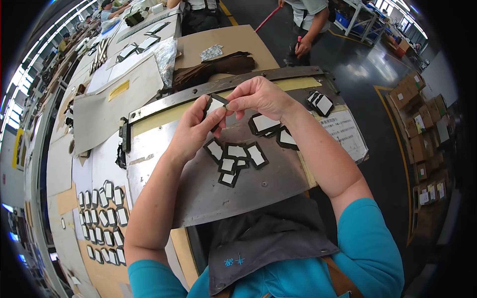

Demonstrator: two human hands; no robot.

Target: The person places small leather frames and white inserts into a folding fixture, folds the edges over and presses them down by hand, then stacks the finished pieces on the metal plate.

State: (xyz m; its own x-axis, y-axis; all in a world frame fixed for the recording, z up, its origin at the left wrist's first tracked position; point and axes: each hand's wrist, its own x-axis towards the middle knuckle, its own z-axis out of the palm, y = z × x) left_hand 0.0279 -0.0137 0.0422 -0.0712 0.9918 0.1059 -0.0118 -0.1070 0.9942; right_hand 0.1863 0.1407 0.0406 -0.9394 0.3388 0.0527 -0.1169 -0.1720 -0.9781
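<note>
Near the far edge of the metal plate [198, 206], my left hand [195, 126] holds a small black-edged piece with a white face [214, 105]. The fingers of my right hand [256, 99] are pinched at the upper right corner of that same piece. Below my hands, several similar black-and-white pieces [228, 165] lie loosely overlapping on the plate. More of them [264, 122] lie under and beside my right wrist, partly hidden by the forearm. Another small stack [323, 105] sits at the plate's far right corner.
Rows of similar pieces [103, 217] lie on the table at the left. Beyond the metal bar [179, 98] is a dark brown bundle [213, 69] on cardboard. A printed sheet [343, 130] lies at the right. A person [305, 25] stands beyond; cartons [422, 144] line the right.
</note>
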